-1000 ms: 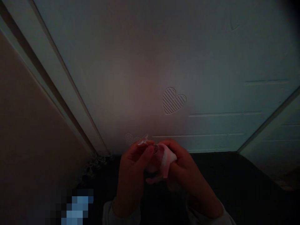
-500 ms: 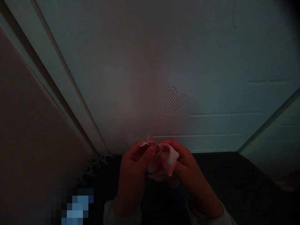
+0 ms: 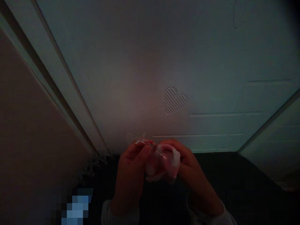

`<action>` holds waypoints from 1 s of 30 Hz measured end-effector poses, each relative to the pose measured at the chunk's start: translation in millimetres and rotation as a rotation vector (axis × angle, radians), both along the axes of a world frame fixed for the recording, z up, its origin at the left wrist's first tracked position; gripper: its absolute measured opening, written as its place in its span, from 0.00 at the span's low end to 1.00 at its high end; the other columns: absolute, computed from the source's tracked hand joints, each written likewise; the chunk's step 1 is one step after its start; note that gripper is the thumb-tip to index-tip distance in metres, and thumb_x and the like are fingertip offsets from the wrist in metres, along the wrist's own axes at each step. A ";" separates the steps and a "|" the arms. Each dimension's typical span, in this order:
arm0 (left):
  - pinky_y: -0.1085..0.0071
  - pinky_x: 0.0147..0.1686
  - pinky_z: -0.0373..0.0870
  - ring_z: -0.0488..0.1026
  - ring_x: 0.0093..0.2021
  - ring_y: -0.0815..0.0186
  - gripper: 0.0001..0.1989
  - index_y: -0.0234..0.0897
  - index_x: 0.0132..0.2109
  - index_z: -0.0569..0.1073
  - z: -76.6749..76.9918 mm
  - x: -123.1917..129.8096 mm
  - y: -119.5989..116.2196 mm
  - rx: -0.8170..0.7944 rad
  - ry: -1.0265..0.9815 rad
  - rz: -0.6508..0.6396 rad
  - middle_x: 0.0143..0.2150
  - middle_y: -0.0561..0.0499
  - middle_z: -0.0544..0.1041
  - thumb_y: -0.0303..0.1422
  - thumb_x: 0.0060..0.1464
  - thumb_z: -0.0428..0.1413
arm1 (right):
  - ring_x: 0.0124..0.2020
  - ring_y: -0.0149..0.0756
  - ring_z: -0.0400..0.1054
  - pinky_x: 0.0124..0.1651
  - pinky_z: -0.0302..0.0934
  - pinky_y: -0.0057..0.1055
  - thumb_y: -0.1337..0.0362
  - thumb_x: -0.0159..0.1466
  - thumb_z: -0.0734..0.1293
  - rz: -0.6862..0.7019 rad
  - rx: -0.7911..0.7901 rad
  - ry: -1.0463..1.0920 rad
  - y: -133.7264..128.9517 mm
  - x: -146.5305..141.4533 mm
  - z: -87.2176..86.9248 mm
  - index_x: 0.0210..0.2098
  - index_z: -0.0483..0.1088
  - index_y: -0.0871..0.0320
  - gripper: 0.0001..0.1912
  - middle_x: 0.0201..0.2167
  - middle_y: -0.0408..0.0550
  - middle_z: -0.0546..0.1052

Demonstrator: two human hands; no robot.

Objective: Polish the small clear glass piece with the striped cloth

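Note:
Low in the middle of the dim view, my left hand (image 3: 131, 168) pinches what looks like a pair of eyeglasses (image 3: 152, 148) with thin, clear parts. One see-through part sticks up above the left fingers; another lies against a soft pink and white cloth (image 3: 174, 159). My right hand (image 3: 186, 161) is closed around this cloth from the right side. Both hands are close together, and the cloth bunches and hangs between them. Most of the right fingertips are hidden behind the cloth. Poor light leaves the exact outline of the glasses unclear.
A pale panel (image 3: 131, 78) with grooved lines and a striped heart (image 3: 174, 100) stands in front of me. Below it lies a dark surface (image 3: 225, 178). A brownish panel (image 3: 30, 125) and a ruffled trim (image 3: 96, 162) are at left. The lower-left corner is pixelated.
The cloth has shifted slightly, and more of a clear part now shows over it. The see-through part above the left fingers has tilted. My left hand has moved slightly left.

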State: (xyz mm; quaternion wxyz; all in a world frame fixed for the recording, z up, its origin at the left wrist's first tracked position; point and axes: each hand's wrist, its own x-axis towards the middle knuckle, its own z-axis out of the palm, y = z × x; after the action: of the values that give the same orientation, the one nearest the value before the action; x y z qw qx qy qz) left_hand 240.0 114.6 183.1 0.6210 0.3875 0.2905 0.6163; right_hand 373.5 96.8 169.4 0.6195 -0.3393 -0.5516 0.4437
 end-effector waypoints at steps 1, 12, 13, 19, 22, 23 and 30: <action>0.83 0.28 0.73 0.77 0.27 0.72 0.09 0.38 0.28 0.82 1.2 0.0 -0.6 -0.009 -0.013 -0.001 0.27 0.54 0.82 0.36 0.39 0.70 | 0.26 0.27 0.65 0.27 0.61 0.19 0.72 0.53 0.69 0.004 0.009 -0.003 -0.3 0.4 -0.1 0.33 0.75 0.51 0.11 0.26 0.37 0.75; 0.82 0.26 0.72 0.76 0.26 0.72 0.11 0.37 0.29 0.81 2.0 2.9 0.8 -0.071 -0.022 0.006 0.26 0.54 0.80 0.38 0.37 0.71 | 0.32 0.32 0.71 0.35 0.64 0.25 0.75 0.49 0.69 -0.040 0.003 -0.051 0.7 0.9 -2.8 0.35 0.76 0.52 0.16 0.32 0.40 0.79; 0.81 0.26 0.71 0.75 0.26 0.72 0.11 0.37 0.29 0.81 1.1 2.3 1.1 -0.062 -0.013 -0.003 0.26 0.54 0.80 0.37 0.38 0.70 | 0.32 0.33 0.71 0.34 0.64 0.25 0.74 0.49 0.69 -0.046 -0.007 -0.050 0.6 0.6 -1.9 0.35 0.76 0.53 0.15 0.31 0.41 0.79; 0.82 0.23 0.67 0.72 0.23 0.74 0.07 0.37 0.30 0.79 -2.5 -0.6 1.7 -0.036 0.070 -0.060 0.25 0.55 0.78 0.35 0.43 0.67 | 0.29 0.34 0.70 0.31 0.65 0.26 0.71 0.48 0.71 -0.106 0.014 -0.075 1.0 -0.6 1.4 0.31 0.76 0.54 0.11 0.28 0.42 0.78; 0.81 0.23 0.67 0.71 0.23 0.74 0.05 0.37 0.29 0.79 -2.1 -1.5 1.0 -0.014 0.113 -0.073 0.25 0.55 0.77 0.32 0.45 0.66 | 0.28 0.33 0.70 0.31 0.64 0.25 0.72 0.48 0.72 -0.105 0.040 -0.087 1.4 0.4 0.6 0.31 0.76 0.53 0.11 0.27 0.41 0.78; 0.81 0.24 0.67 0.71 0.24 0.74 0.04 0.37 0.29 0.79 -1.5 -1.8 0.7 -0.002 0.124 -0.077 0.25 0.55 0.77 0.31 0.45 0.65 | 0.28 0.32 0.70 0.30 0.64 0.25 0.72 0.48 0.72 -0.107 0.046 -0.091 1.5 0.7 0.4 0.31 0.75 0.53 0.11 0.27 0.41 0.78; 0.81 0.24 0.66 0.71 0.24 0.73 0.04 0.36 0.28 0.77 1.7 -1.4 -1.0 0.040 0.178 -0.118 0.24 0.56 0.76 0.31 0.46 0.65 | 0.25 0.33 0.68 0.27 0.62 0.26 0.68 0.49 0.72 -0.173 0.082 -0.132 3.1 -1.5 -0.2 0.28 0.73 0.54 0.06 0.24 0.41 0.77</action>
State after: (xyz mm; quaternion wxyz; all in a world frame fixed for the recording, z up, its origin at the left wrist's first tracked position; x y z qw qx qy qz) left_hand 238.6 113.7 184.8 0.6200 0.4696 0.3088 0.5475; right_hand 372.0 99.8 169.2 0.6311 -0.3886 -0.5775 0.3424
